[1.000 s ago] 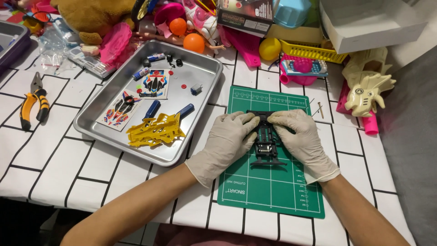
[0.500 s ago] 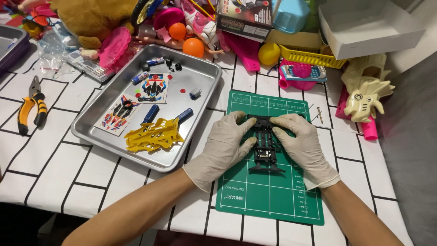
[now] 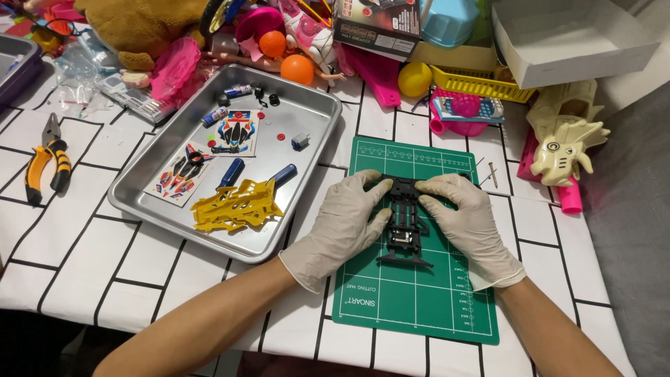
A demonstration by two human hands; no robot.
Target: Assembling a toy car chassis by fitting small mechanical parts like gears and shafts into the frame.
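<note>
Both gloved hands on 1 black toy-car chassis [image 3: 405, 223], lying lengthwise on the green cutting mat [image 3: 419, 300] near its far half: left hand [image 3: 342, 227] curled with fingertips pinching the chassis's far left corner, right hand [image 3: 467, 220] mirrored with fingers narrow and pressing its far right edge. Judged as early in the build: chassis bare, no wheels or shell on it that can be made out, and most parts unused in the metal tray [image 3: 307, 115] just left of the mat. Counted in the tray: 1 yellow plastic part frame [image 3: 234, 206], 2 sticker sheets [image 3: 209, 150], 2 blue-handled tools [image 3: 255, 174], 1 small cylindrical battery-like piece [image 3: 215, 115], 1 small grey motor-like block [image 3: 301, 142], about 3 tiny red pieces [image 3: 280, 137], and a few black round bits [image 3: 262, 96] at the far edge, too small to count surely. Outside the tray: 1 pair of orange-and-black pliers [image 3: 45, 164] well apart to the left, 2 small screws or pins [image 3: 488, 171] just beside the mat's far right corner, 1 cream toy figure [image 3: 565, 143] to the right, 2 orange balls [image 3: 286, 59] and 1 yellow ball [image 3: 414, 79] among the clutter beyond. Left to do, as a judgement: fitting of the tray's parts onto the chassis, then shell and stickers.
</note>
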